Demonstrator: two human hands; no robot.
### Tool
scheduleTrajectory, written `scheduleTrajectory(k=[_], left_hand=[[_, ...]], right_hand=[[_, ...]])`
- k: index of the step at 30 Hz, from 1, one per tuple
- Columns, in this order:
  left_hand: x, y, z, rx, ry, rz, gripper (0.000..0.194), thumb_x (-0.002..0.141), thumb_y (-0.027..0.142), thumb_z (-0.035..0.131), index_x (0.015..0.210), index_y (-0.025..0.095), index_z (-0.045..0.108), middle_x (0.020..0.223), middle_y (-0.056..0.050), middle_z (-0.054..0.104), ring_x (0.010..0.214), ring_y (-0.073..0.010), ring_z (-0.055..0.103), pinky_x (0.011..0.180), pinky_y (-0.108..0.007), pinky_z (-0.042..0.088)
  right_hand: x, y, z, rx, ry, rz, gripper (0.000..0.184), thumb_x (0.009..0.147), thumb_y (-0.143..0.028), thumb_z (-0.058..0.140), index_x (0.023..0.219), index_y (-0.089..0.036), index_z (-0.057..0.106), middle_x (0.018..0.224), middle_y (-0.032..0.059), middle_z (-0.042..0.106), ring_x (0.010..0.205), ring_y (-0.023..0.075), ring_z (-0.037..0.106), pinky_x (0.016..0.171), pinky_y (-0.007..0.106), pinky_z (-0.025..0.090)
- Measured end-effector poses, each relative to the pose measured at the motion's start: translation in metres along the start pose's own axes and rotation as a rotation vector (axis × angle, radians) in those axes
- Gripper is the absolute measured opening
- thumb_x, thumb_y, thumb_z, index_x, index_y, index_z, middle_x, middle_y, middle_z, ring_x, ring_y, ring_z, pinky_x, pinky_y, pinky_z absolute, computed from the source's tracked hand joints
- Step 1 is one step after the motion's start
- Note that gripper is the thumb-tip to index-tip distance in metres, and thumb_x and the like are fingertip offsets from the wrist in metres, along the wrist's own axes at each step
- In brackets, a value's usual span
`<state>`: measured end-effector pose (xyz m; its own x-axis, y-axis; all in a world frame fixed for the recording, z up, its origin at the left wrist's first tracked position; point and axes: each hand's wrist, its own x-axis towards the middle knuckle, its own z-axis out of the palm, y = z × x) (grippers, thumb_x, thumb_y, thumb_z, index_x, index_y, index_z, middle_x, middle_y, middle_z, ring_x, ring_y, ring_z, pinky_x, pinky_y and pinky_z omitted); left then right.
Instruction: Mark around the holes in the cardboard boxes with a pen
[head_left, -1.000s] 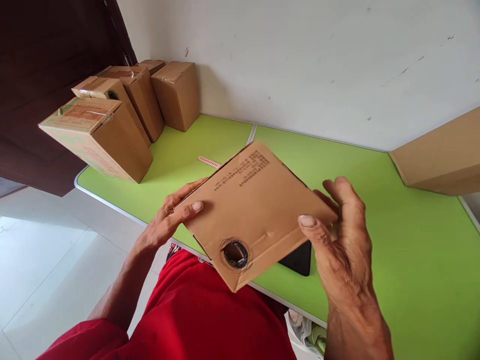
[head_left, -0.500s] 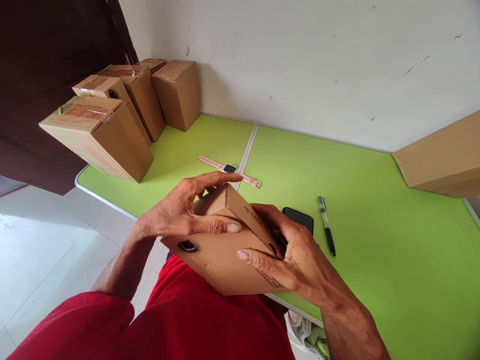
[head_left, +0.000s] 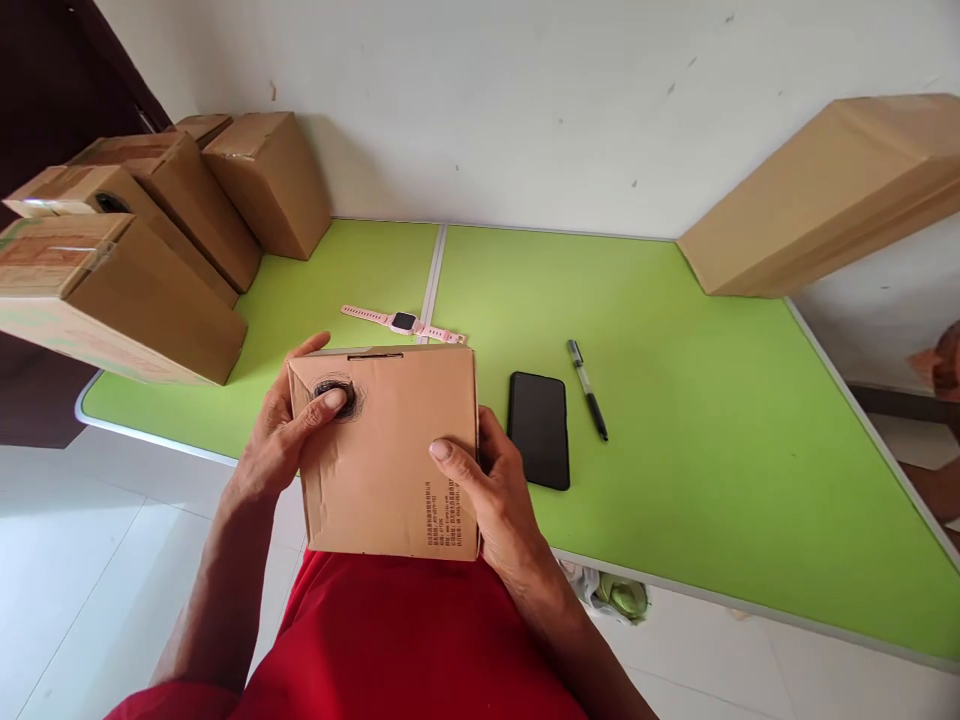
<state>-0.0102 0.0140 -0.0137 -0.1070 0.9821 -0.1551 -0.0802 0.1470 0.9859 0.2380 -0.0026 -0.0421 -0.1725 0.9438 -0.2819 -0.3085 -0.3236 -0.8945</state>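
Operator: Which step is this?

Guide: It looks like a handling step: your left hand (head_left: 270,450) and right hand (head_left: 504,500) bear the box (head_left: 386,440) between them. I'd judge the next move calls for even pressure from both sides, and for lifting your left thumb if you need to see the hole (head_left: 348,393).

Operator: How do the hands stand?

Guide: Your left pinches the box's left side, thumb lying over the hole, a fingertip showing past the far left corner. Your right clasps the right side, thumb flat on the face, fingers curled around the edge and mostly hidden.

Operator: And where is the box?

Guide: At the table's (head_left: 675,450) near edge, left of the middle, in front of your shirt (head_left: 390,640). I cannot tell whether it touches the table.

Operator: What lies around it?

Guide: Left to right: the left cartons (head_left: 157,310) at the far left, the watch (head_left: 403,321) just beyond the box, the phone (head_left: 539,430) near your right hand, the pen (head_left: 587,390) beside that, and the right carton (head_left: 817,205) at the far right.
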Motion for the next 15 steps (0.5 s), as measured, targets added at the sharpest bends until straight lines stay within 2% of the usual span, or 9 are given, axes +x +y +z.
scheduleTrajectory(k=[4,6,7,10,12,14,15], left_hand=[[-0.003,-0.006,-0.002,-0.031,0.031,-0.082,0.099,0.083,0.058,0.101,0.166,0.026,0.056,0.134,-0.011,0.083,0.115,-0.0311,0.083,0.091,-0.035,0.070],[-0.004,-0.005,-0.003,-0.036,0.061,-0.113,0.103,0.078,0.058,0.104,0.163,0.022,0.057,0.129,-0.011,0.084,0.111,-0.0307,0.083,0.085,-0.032,0.068],[-0.004,-0.005,-0.004,-0.040,0.075,-0.127,0.105,0.076,0.058,0.105,0.162,0.021,0.058,0.127,-0.011,0.084,0.109,-0.0305,0.083,0.082,-0.031,0.067],[-0.004,-0.006,-0.004,-0.037,0.084,-0.159,0.107,0.074,0.058,0.105,0.162,0.020,0.058,0.124,-0.011,0.084,0.104,-0.0291,0.083,0.079,-0.030,0.066],[-0.003,-0.009,-0.003,-0.032,0.064,-0.168,0.106,0.074,0.057,0.105,0.162,0.021,0.058,0.122,-0.010,0.084,0.101,-0.0275,0.082,0.079,-0.031,0.066],[-0.004,-0.013,0.003,-0.040,0.035,-0.180,0.105,0.076,0.057,0.105,0.163,0.021,0.058,0.121,-0.009,0.084,0.100,-0.0257,0.081,0.081,-0.031,0.066],[-0.004,-0.015,0.007,-0.050,0.018,-0.192,0.104,0.077,0.057,0.104,0.163,0.021,0.057,0.120,-0.008,0.083,0.099,-0.0249,0.080,0.081,-0.031,0.066]], right_hand=[[-0.003,0.004,-0.002,-0.084,-0.088,0.012,0.065,0.086,-0.072,0.095,0.123,-0.025,0.069,0.110,0.0041,0.076,0.101,0.0250,0.070,0.087,0.037,0.059],[-0.003,0.004,-0.007,-0.194,-0.136,-0.032,0.061,0.094,-0.075,0.085,0.126,-0.025,0.071,0.116,0.0067,0.079,0.106,0.0272,0.074,0.091,0.039,0.061],[-0.002,0.003,-0.011,-0.257,-0.118,-0.075,0.060,0.097,-0.077,0.080,0.128,-0.026,0.073,0.119,0.0080,0.080,0.107,0.0286,0.076,0.091,0.041,0.062],[0.006,-0.002,-0.035,-0.392,0.098,-0.214,0.066,0.095,-0.087,0.070,0.127,-0.029,0.075,0.117,0.0111,0.083,0.102,0.0323,0.079,0.081,0.044,0.064],[0.014,-0.012,-0.063,-0.452,0.286,-0.259,0.064,0.091,-0.086,0.074,0.119,-0.029,0.073,0.105,0.0106,0.081,0.089,0.0318,0.075,0.076,0.045,0.061],[0.021,-0.025,-0.097,-0.631,0.468,-0.281,0.053,0.089,-0.072,0.080,0.115,-0.027,0.072,0.099,0.0103,0.076,0.085,0.0311,0.068,0.085,0.049,0.056],[0.024,-0.033,-0.114,-0.872,0.550,-0.266,0.048,0.090,-0.065,0.075,0.115,-0.025,0.071,0.098,0.0113,0.076,0.086,0.0321,0.067,0.091,0.051,0.054]])
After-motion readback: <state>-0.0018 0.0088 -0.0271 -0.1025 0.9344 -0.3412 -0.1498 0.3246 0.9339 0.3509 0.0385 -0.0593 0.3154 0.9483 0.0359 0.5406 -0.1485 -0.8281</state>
